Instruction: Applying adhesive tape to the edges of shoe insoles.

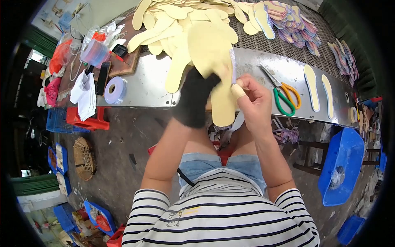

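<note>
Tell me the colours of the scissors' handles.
The scissors have one green handle and one orange handle, best seen in the head view.

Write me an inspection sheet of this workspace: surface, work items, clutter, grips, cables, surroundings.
Surface: metal tabletop, mesh behind it.
Work items: pale yellow insole in hand, purple strip along its right edge; insole pile behind.
Clutter: scissors at right; tape roll, phone and white paper at left.
Grips: left grip, black-gloved and blurred, at the insole; right grip pinches its strip edge.
Cables: thin pale cord at the table's left end.
Surroundings: blue tub at right; red stool and wicker basket at left.
</note>
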The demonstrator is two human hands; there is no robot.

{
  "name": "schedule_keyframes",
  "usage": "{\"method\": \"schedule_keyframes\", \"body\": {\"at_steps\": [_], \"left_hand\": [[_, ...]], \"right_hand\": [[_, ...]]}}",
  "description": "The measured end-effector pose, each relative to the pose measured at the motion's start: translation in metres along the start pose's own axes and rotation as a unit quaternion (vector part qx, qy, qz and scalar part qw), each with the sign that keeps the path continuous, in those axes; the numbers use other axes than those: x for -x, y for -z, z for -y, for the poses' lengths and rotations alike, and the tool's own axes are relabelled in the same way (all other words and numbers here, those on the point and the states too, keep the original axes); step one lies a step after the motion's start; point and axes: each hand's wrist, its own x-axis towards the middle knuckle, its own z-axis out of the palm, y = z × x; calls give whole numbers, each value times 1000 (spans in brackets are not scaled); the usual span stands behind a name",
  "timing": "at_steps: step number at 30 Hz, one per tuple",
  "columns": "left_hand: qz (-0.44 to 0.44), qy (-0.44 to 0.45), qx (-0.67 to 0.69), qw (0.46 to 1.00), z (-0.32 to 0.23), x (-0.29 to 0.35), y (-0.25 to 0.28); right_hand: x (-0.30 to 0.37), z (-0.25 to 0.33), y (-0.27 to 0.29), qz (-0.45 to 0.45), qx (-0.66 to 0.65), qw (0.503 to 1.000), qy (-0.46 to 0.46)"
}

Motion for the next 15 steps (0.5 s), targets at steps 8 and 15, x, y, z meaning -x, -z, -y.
{"method": "schedule_keyframes", "body": {"at_steps": [8,15], "left_hand": [[-116,-52,80,989,-17,25,-11],[-184,-114,-2,976,-21,33,-24]], "right_hand": [[11,0,6,-56,-93,976,-188],[26,1,5,-28,-124,965,-231]]}}
